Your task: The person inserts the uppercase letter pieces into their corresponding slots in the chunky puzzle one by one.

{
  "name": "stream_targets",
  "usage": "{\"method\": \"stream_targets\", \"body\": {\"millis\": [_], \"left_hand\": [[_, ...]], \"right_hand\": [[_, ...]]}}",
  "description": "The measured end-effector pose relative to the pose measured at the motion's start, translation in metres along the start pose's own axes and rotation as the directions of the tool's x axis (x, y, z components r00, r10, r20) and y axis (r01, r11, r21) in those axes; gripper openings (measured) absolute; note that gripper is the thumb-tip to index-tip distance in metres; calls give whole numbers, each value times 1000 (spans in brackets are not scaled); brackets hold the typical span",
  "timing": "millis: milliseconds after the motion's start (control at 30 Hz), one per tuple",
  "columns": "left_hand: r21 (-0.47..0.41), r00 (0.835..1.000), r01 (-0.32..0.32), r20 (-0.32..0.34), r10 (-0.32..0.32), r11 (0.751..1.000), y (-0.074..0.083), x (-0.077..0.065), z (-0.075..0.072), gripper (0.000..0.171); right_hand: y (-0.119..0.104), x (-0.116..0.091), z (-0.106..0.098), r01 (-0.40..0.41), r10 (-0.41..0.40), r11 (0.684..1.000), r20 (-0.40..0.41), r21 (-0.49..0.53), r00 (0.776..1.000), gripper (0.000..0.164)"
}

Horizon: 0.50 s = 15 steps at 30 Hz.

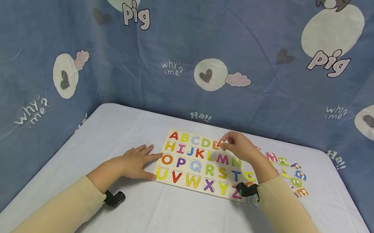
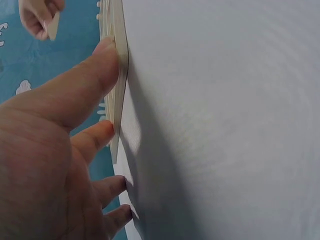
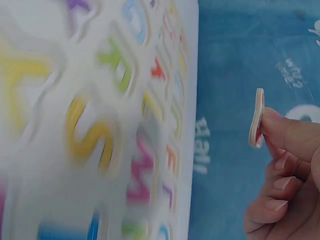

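Note:
An alphabet puzzle board (image 1: pixel 183 185) with coloured letters A to Z printed in rows lies on the white table. My right hand (image 1: pixel 240 147) is over its top row near the E, pinching a small wooden letter piece (image 3: pixel 256 119) between thumb and finger. Red shows on the piece's face, but it is turned edge-on in the right wrist view, so I cannot tell which letter it is. At the board's left side, my left hand (image 1: pixel 136 162) has its fingers spread, with thumb and index finger touching the board's edge (image 2: pixel 121 70).
Several loose letter pieces lie to the right of the board, among them a pink M (image 1: pixel 271 156), a blue G (image 1: pixel 300 175) and an orange E (image 1: pixel 302 192). A blue C piece (image 1: pixel 253 202) is near the lower right corner. A blue printed curtain (image 1: pixel 175 99) hangs behind the table.

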<state>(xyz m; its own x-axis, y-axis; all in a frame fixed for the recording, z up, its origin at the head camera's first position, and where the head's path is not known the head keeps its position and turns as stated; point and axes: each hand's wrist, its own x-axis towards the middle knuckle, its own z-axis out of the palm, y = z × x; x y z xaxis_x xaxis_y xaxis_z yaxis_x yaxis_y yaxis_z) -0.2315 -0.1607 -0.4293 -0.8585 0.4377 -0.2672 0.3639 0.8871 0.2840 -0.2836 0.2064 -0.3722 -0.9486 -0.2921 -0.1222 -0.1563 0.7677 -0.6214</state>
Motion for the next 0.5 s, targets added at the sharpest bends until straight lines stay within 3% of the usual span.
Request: {"method": "stream_targets", "body": {"millis": [200,500], "left_hand": [[-6,1000,0,4,0,1000,1,2,2,88],[-9,1000,0,10,0,1000,1,1,-1,88]], "right_hand": [[-23,31,29,13,-13,999,-2,53,1000,21],[-56,67,71,-30,39,994,-92,103,995,18]]}}
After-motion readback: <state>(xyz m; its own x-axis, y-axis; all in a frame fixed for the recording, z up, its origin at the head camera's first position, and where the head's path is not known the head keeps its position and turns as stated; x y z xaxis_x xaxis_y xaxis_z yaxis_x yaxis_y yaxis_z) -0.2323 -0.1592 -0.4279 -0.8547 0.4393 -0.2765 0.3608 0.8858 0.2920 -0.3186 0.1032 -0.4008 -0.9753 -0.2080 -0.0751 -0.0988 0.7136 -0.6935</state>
